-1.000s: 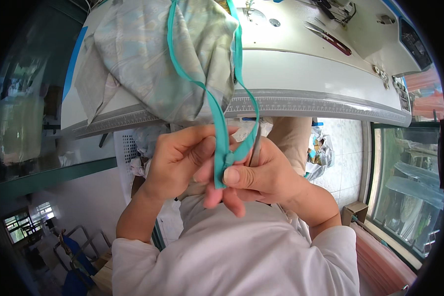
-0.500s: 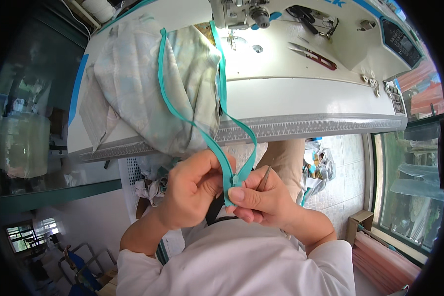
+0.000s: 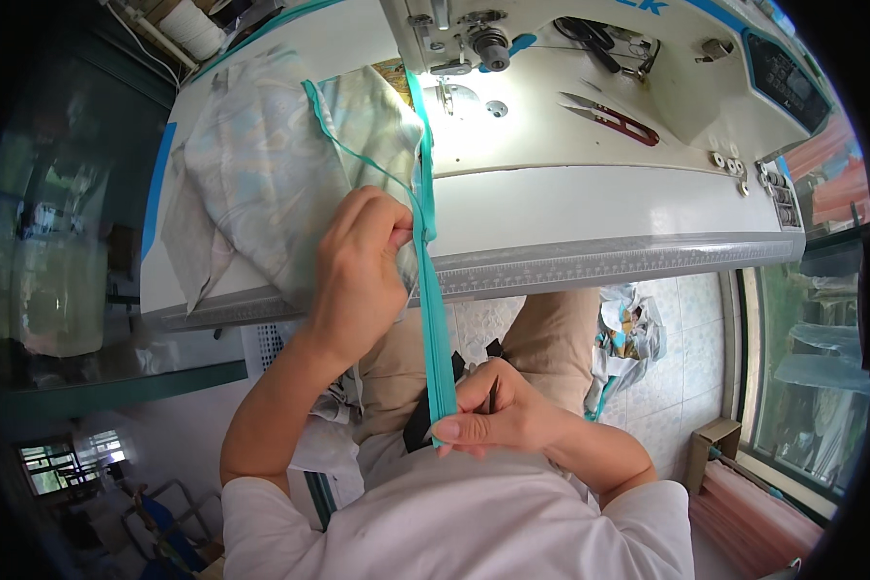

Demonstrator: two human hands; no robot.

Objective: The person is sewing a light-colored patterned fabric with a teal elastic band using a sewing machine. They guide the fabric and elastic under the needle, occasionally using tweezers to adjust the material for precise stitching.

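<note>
A teal zipper runs taut from the sewing machine down toward my lap, its two tapes together along the lower stretch. My right hand pinches its bottom end between thumb and fingers. Higher up, at the table's front edge, my left hand grips the zipper where the tapes part; its fingers hide the slider. Above that, one tape curves left over a pale patterned fabric, while the other runs beside the fabric's right edge to the machine. Something thin and dark shows in my right hand, too unclear to name.
The sewing machine stands at the back, its needle area lit. Red-handled thread snips, black scissors and several small bobbins lie on its right. A ruler strip edges the table. Scrap fabric lies below right.
My left hand has moved up and away along the zipper, drawing the tapes together below it. My right hand has moved slightly down, still pinching the end. The pointed metal tool no longer shows clearly.
</note>
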